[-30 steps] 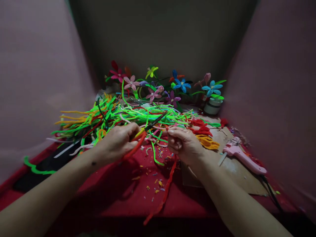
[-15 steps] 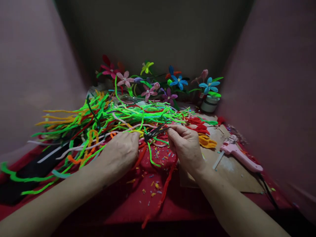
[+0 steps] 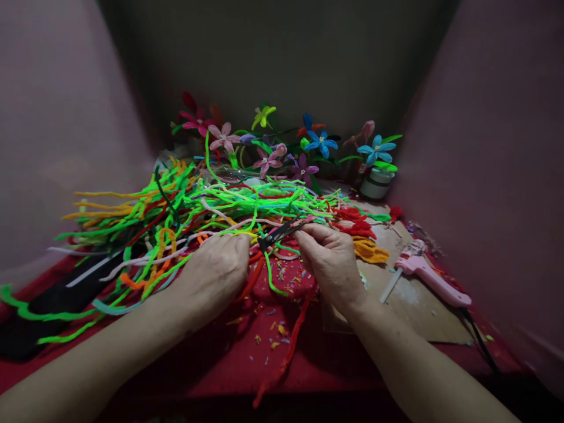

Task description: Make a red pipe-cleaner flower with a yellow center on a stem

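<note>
My left hand (image 3: 220, 264) is closed around black scissors (image 3: 278, 234), their handles hidden in my fist and their blades pointing right. Thumb and fingers of my right hand (image 3: 330, 261) pinch together right at the blade tips. From under that hand a fuzzy red pipe cleaner (image 3: 294, 343) hangs down toward the table's front edge; its pinched end is hidden by my fingers. Another red fuzzy length (image 3: 253, 275) shows beside my left fist. Tiny coloured fuzz clippings (image 3: 275, 329) lie scattered on the red cloth (image 3: 220, 364) below the blades.
A heap of pipe cleaners (image 3: 247, 202), mostly green, spreads behind and left of my hands. On the right, a pink glue gun (image 3: 429, 279) rests on a brown board (image 3: 405, 320), near red and orange looped petals (image 3: 368, 249). Fuzzy flowers (image 3: 321, 144) and a small jar (image 3: 376, 183) stand along the back.
The scissor blades look closer together than before. My right fingertips have shifted slightly left along them. My left hand stays nearly still.
</note>
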Demonstrator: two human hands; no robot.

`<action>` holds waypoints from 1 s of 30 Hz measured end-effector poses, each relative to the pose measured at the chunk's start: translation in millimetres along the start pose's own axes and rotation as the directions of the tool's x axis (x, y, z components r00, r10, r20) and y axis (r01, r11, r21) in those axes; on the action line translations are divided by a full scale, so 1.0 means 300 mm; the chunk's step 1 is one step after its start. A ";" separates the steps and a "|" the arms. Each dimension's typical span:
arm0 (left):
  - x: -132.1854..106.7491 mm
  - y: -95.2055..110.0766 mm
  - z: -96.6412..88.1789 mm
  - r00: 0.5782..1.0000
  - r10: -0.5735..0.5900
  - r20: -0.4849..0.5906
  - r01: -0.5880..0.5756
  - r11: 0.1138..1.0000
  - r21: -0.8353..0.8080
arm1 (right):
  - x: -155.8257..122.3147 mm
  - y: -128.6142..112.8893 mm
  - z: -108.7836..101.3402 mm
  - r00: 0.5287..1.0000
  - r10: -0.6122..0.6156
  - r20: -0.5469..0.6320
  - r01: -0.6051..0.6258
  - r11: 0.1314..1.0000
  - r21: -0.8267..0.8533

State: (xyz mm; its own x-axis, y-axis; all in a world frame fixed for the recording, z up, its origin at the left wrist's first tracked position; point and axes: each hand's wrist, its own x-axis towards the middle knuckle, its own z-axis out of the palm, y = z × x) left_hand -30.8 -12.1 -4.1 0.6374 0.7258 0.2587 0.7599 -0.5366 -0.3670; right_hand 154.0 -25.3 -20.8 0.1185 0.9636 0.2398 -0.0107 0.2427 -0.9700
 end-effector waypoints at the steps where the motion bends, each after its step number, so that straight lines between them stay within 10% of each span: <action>1: 0.000 0.000 0.000 1.000 0.000 0.008 0.000 1.000 0.001 | 0.001 0.000 0.000 1.000 0.005 0.001 -0.005 1.000 0.004; 16: 0.008 -0.071 -0.002 0.962 -0.206 0.178 0.244 0.943 -0.228 | 0.022 -0.031 0.009 0.958 0.260 0.120 -0.286 0.866 0.411; 26: 0.003 -0.153 0.074 0.965 -0.162 0.205 0.202 0.960 -0.193 | 0.039 -0.023 -0.005 0.930 0.302 0.211 -0.368 0.762 0.533; 30: 0.040 -0.097 -0.002 0.979 -0.155 0.135 0.205 0.756 -0.622 | 0.050 -0.025 0.006 0.918 0.352 0.183 -0.388 0.695 0.606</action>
State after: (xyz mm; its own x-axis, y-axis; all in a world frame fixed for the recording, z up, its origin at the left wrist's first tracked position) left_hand -45.3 12.1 10.1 0.4892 0.8513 0.1898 0.7843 -0.5245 0.3312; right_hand 154.0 -12.4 -9.7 -0.0772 0.9904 -0.1144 -0.6547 -0.1369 -0.7434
